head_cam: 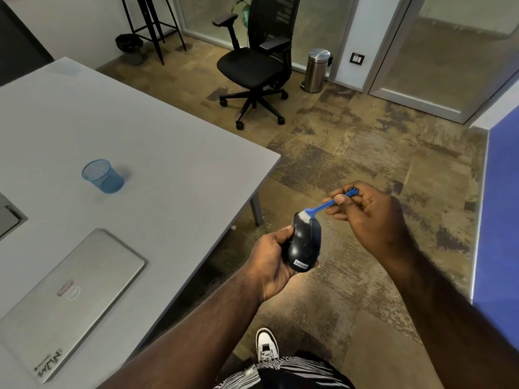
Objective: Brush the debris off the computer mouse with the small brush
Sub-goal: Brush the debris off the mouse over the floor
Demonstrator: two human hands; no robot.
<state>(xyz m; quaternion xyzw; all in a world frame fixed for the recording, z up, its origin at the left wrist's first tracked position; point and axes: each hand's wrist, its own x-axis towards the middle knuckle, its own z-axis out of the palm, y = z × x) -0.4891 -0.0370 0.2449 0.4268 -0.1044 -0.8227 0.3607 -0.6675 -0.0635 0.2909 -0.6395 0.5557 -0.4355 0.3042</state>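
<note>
A glossy black computer mouse with a white Lenovo label is held up over the floor, just right of the table corner. My left hand grips it from the left side and underneath. My right hand pinches the handle of a small blue brush between thumb and fingers. The brush's white bristles rest on the far top end of the mouse. The far part of the handle is hidden in my right fist.
A grey table fills the left, carrying a closed silver laptop and a blue mesh cup. A black office chair and a steel bin stand on the patterned carpet beyond. A blue panel runs along the right.
</note>
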